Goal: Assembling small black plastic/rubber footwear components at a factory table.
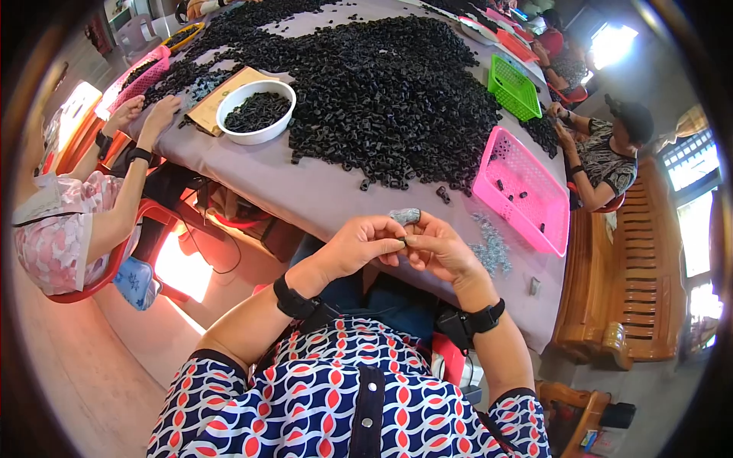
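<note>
My left hand (357, 246) and my right hand (444, 248) meet over the near edge of the table, fingertips together. Pinched between them is a small black plastic part (402, 240), mostly hidden by the thumbs and fingers. Grey wrapping (405, 215) covers a finger of my right hand. Beyond my hands spreads a big heap of similar black parts (389, 99). Just right of my right hand lie small clear bluish pieces (492, 248) in a loose scatter. A pink basket (527, 172) behind them has a few black parts in it.
On the left, a white bowl (229, 136) of black parts stands beside a brown cardboard piece (205, 116). A green basket (513, 84) is at the far right. Co-workers sit along both sides, one person's hands (162, 114) at the left edge. A wooden bench (637, 267) stands right.
</note>
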{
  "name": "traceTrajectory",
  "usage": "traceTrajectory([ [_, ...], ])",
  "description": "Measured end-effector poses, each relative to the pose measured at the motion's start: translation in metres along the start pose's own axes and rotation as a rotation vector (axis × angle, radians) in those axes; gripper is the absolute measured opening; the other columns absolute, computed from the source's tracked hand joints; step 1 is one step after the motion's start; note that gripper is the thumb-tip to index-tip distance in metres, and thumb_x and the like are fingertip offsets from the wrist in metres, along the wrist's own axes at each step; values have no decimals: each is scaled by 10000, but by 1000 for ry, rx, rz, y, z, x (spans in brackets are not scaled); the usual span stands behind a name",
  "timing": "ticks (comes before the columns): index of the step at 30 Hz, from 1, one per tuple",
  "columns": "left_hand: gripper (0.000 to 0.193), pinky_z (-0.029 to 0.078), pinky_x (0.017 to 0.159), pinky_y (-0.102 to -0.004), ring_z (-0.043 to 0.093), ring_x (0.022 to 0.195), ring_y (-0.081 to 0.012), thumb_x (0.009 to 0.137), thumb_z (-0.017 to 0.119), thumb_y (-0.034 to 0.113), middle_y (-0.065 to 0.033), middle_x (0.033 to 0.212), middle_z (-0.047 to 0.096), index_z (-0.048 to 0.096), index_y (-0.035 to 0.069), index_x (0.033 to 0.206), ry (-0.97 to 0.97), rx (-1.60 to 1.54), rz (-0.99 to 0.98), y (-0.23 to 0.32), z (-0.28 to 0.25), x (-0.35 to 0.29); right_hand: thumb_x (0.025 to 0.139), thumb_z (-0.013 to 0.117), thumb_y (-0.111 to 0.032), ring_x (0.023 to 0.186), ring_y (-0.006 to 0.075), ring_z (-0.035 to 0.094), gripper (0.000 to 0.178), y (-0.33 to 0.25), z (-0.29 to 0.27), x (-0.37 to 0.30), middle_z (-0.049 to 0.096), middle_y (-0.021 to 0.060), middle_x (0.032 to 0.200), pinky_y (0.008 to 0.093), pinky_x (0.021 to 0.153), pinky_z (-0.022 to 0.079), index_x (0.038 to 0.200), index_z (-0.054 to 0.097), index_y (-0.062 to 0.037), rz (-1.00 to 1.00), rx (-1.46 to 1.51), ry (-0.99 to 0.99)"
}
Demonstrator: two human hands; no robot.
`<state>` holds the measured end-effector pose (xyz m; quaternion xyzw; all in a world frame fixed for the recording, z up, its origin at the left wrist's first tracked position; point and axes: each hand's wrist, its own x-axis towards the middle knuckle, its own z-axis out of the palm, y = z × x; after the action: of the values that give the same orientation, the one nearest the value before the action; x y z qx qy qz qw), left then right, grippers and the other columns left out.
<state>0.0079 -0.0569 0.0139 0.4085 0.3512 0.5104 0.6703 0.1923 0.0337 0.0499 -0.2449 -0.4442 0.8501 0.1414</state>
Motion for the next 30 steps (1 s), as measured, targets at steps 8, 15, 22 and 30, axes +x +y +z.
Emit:
traceTrajectory([
  [8, 128, 555, 671, -227, 643, 748, -78, 923, 609, 97, -49, 942, 691, 599, 55, 1044, 53, -13, 42, 4, -3, 4, 911, 625, -130, 667, 105, 609, 272, -20, -6, 7, 634, 64, 921, 215, 531, 510, 1153, 560, -25, -54, -164, 105],
  [15, 223, 558, 659, -226, 632, 745, -69, 924, 584, 67, -66, 983, 690, 597, 52, 1145, 122, 4, 18, 13, 2, 2, 852, 631, -107, 649, 119, 586, 229, -34, -52, 44, 610, 84, 914, 260, 544, 481, 1045, 583, 5, -357, -1179, 527],
  [22, 302, 483, 671, -193, 582, 706, -43, 949, 543, 78, -50, 946, 679, 578, 47, 1247, 71, 244, 97, 1, -12, 5, 811, 632, -106, 837, 266, 638, 247, -31, -45, 37, 618, 189, 1027, 352, 699, 503, 1028, 613, 13, -373, -1311, 555],
  [30, 279, 481, 677, -198, 595, 713, -57, 956, 536, 90, -56, 920, 675, 569, 41, 1228, 109, 184, 122, 2, -12, 5, 809, 613, -53, 758, 249, 642, 186, -41, -63, 29, 645, 161, 852, 336, 697, 502, 976, 606, 28, -340, -1155, 624],
])
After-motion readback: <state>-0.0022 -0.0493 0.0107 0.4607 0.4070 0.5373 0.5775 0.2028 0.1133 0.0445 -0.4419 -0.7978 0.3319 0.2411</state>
